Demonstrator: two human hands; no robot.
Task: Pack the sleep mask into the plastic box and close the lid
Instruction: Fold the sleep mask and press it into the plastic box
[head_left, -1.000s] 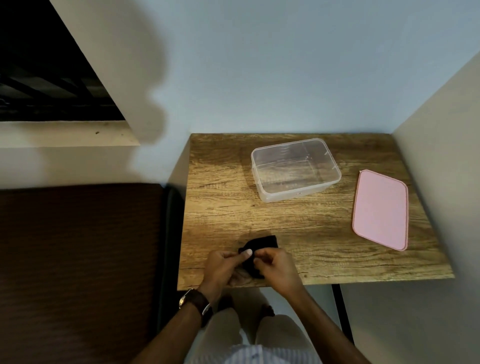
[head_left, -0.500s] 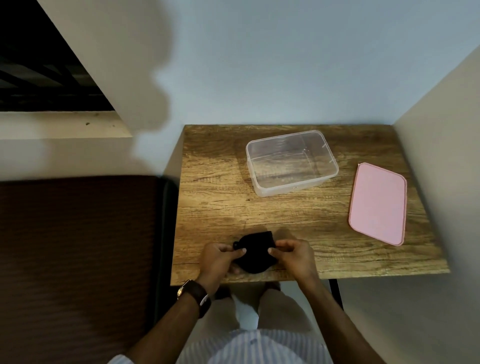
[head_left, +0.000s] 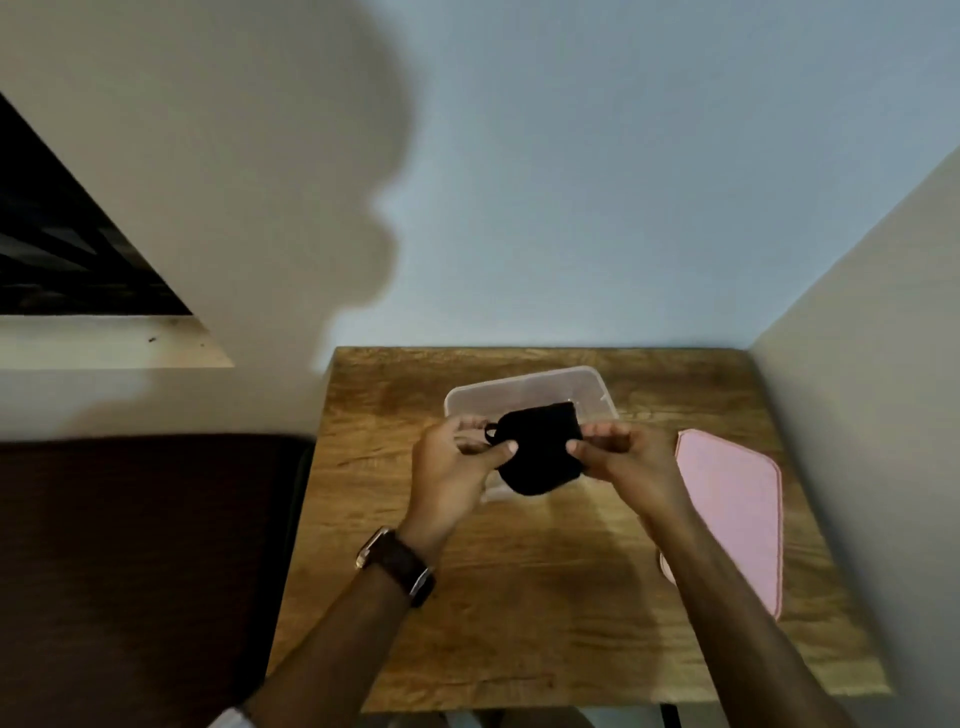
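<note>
Sleep mask, a folded black fabric pad with a small strap loop at its left edge (head_left: 537, 448), held in the air between both hands, in front of and partly over the near wall of the clear rectangular plastic box (head_left: 592, 384). The left hand (head_left: 457, 470), with a dark-strapped wristwatch (head_left: 397, 565) on its wrist, pinches the mask's left edge between thumb and fingers; the right hand (head_left: 623, 457) pinches the right edge in the same way, so both grips are closed on the fabric. The box stands open toward the back of the wooden table (head_left: 545, 597); whether the mask is above its opening or only in front of it cannot be told from this view. The flat pink rectangular lid (head_left: 727, 509) lies on the table just right of the box, partly crossed by the right forearm. Likely risks, as judgement: the soft fold may spring open on release, leaving an edge or the strap loop draped over the rim, so the lid would not seat; a release short of the opening would drop the mask on the table; the light, empty box may slide if its wall is pushed; the right forearm, passing close over the lid, could nudge it toward the table's edge
</note>
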